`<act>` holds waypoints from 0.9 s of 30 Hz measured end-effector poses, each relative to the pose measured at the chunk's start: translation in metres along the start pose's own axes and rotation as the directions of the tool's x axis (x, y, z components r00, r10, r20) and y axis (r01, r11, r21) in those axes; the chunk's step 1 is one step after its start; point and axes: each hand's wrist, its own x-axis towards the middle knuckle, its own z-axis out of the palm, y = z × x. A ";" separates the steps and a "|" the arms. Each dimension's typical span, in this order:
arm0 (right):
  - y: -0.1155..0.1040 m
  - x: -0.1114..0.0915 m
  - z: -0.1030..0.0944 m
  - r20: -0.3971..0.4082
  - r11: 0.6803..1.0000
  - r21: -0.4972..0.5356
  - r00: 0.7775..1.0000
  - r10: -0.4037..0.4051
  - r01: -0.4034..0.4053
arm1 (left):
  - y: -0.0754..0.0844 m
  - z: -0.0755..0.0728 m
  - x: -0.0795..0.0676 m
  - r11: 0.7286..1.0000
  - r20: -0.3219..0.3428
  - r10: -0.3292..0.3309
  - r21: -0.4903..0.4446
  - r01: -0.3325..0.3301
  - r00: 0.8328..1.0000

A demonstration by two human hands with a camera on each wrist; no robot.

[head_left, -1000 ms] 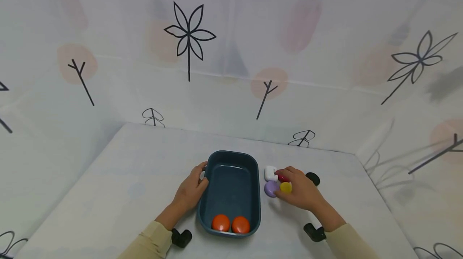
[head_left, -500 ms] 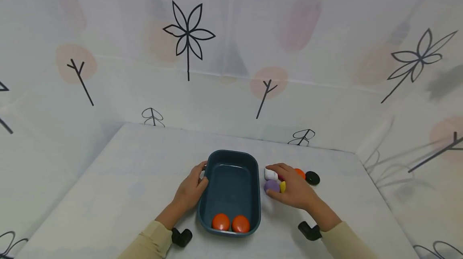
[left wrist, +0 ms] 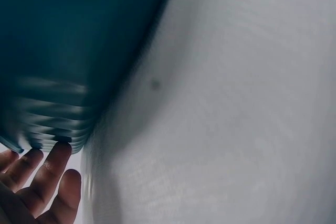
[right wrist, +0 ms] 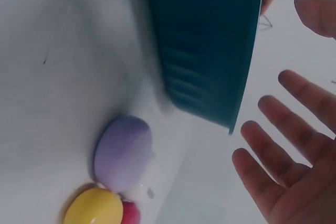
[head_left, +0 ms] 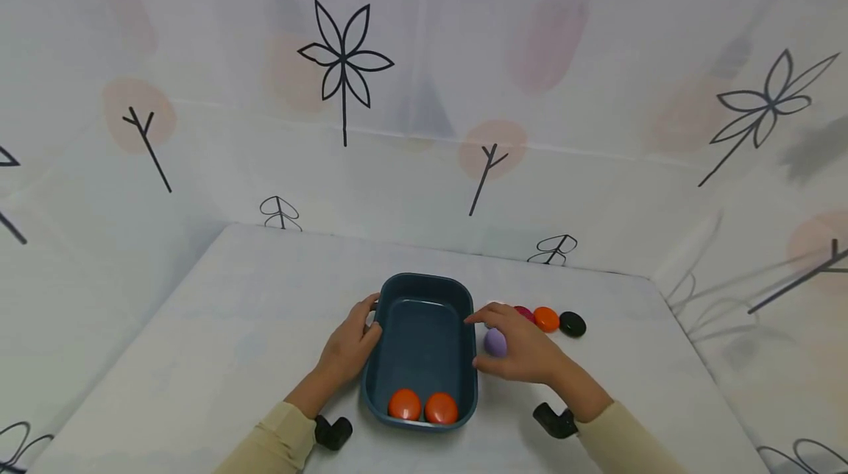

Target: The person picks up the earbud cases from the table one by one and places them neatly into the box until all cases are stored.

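Tray (head_left: 419, 341) — against left grip (head_left: 347, 345)

Beyond your left hand (head_left: 346, 349) and right hand (head_left: 523, 347) rises a pale back wall (head_left: 411, 194), printed with a black flower (head_left: 343, 58), twigs (head_left: 483, 178) and pinkish blotches (head_left: 472, 144). Similar side walls (head_left: 762, 378) stand outward of each hand. Soft light leaves faint shadows on your white desk (head_left: 265, 297).

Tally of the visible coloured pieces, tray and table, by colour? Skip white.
Orange pieces: 3 (2 in the tray, 1 outside)
Purple piece: 1
Yellow piece: 1
Crimson piece: 1
Black piece: 1
Total: 7; the right hand may hide more.
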 end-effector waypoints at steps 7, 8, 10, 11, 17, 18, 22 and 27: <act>-0.014 0.003 0.000 0.067 0.999 0.038 0.997 -0.029 0.027 | 0.000 -0.001 0.000 1.000 -0.002 0.012 0.008 -0.012 1.000; -0.016 0.004 0.000 0.082 0.998 0.051 0.996 -0.039 0.035 | 0.000 -0.001 0.000 1.000 -0.002 0.012 0.010 -0.012 1.000; -0.018 0.005 0.001 0.118 0.995 0.084 0.991 -0.063 0.053 | 0.001 0.000 0.000 1.000 -0.002 0.004 0.006 -0.004 1.000; -0.019 0.006 0.002 0.137 0.993 0.099 0.988 -0.077 0.063 | 0.000 0.000 0.000 1.000 -0.002 0.010 0.009 -0.010 1.000; -0.026 0.010 0.006 0.231 0.990 0.097 0.965 -0.123 0.103 | 0.000 0.000 0.000 1.000 -0.004 0.017 0.019 -0.016 1.000; -0.027 0.011 0.008 0.247 0.991 0.089 0.961 -0.123 0.104 | 0.000 0.000 0.001 1.000 -0.004 0.012 0.019 -0.012 1.000; -0.030 0.013 0.012 0.306 0.992 0.055 0.944 -0.126 0.115 | -0.001 0.001 0.001 0.999 -0.001 0.014 0.029 -0.014 1.000; -0.036 0.019 0.015 0.360 0.984 0.017 0.917 -0.170 0.175 | -0.001 0.001 0.001 1.000 -0.005 0.006 0.026 -0.005 1.000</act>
